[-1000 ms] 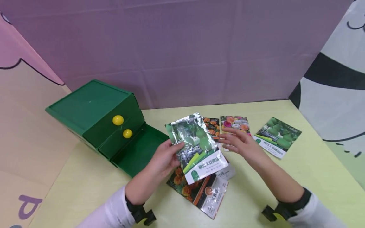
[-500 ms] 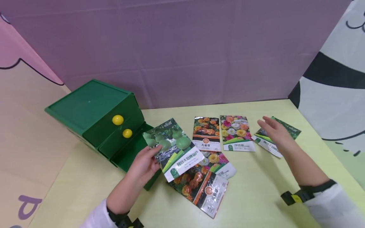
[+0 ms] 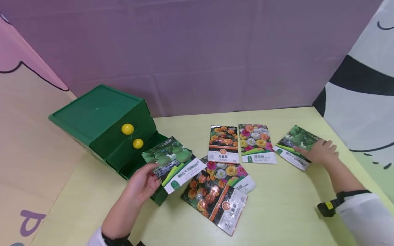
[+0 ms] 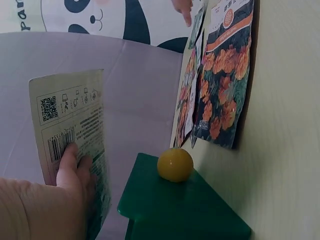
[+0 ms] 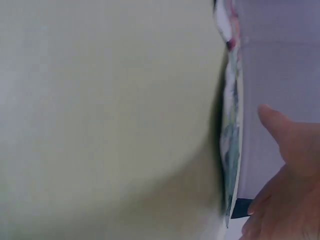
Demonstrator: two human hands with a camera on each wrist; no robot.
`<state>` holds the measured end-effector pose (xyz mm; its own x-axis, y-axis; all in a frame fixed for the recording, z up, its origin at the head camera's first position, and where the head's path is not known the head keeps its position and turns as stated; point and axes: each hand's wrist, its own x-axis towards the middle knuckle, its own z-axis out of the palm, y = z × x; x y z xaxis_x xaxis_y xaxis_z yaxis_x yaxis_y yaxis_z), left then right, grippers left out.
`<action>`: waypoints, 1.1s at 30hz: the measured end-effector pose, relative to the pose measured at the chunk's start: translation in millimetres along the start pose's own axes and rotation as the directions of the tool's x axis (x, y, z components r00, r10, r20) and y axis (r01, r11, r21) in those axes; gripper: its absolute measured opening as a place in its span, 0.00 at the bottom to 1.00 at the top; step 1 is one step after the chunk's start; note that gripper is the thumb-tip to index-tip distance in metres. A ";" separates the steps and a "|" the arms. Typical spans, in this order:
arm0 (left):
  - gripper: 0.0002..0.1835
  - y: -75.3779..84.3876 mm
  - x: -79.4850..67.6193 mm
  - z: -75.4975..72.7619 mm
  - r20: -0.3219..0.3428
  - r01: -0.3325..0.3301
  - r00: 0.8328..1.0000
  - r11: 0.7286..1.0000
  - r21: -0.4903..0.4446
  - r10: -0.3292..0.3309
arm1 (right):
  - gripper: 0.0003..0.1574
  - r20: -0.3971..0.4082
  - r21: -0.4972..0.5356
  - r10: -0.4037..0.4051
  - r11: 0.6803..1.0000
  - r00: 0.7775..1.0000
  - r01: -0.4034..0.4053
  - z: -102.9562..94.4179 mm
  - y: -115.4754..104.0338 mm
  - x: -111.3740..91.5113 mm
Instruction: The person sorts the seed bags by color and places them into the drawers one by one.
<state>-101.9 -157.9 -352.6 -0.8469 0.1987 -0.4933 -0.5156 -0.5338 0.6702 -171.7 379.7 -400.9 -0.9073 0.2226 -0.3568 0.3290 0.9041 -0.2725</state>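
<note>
My left hand [image 3: 141,184] pinches a seed packet [image 3: 173,164] printed with green gourds, thumb on its front. It hangs above the pulled-out drawer [image 3: 160,196] of a green drawer box [image 3: 98,109]. In the left wrist view the packet's pale back [image 4: 75,110] with a barcode faces me, fingers against it. At the far right, my right hand [image 3: 323,153] hovers at the right edge of a second gourd seed packet [image 3: 292,141] lying on the table. The right wrist view shows that hand [image 5: 295,170] with thumb spread, apart from the packet [image 5: 231,135].
Two packets, one with orange flowers [image 3: 224,143] and one with mixed flowers [image 3: 257,141], lie side by side behind. Another orange-flower packet [image 3: 213,198] overlaps a mixed-flower packet [image 3: 241,176] in front. Yellow knobs [image 3: 127,128] mark the box's drawers; a purple cloth wall [image 3: 200,61] stands behind.
My left hand has carried the gourd packet left and down to the open drawer. The right hand has swung right, from beside that packet to the gourd packet on the far right.
</note>
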 end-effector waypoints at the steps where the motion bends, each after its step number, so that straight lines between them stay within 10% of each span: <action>1: 0.17 0.6 -0.5 -1.3 0.002 0.000 1.000 1.000 -0.007 0.000 | 0.75 0.013 -0.038 0.008 0.999 1.000 -0.008 2.4 1.2 0.2; 12: 0.14 5.0 7.3 -6.7 -0.001 0.027 1.000 0.993 -0.114 -0.027 | 0.78 0.100 -0.085 0.114 0.991 0.988 -0.105 10.6 15.1 -2.2; 33: 0.26 9.9 30.5 -20.1 -0.107 0.018 0.993 0.959 -0.282 -0.050 | 0.68 0.104 -0.127 -0.024 0.991 0.994 0.037 4.1 24.3 -1.5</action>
<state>-130.1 -173.7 -372.2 -0.8014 0.1362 -0.5824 -0.4731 -0.7401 0.4779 -161.4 399.8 -410.6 -0.8827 0.1613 -0.4415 0.2590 0.9507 -0.1703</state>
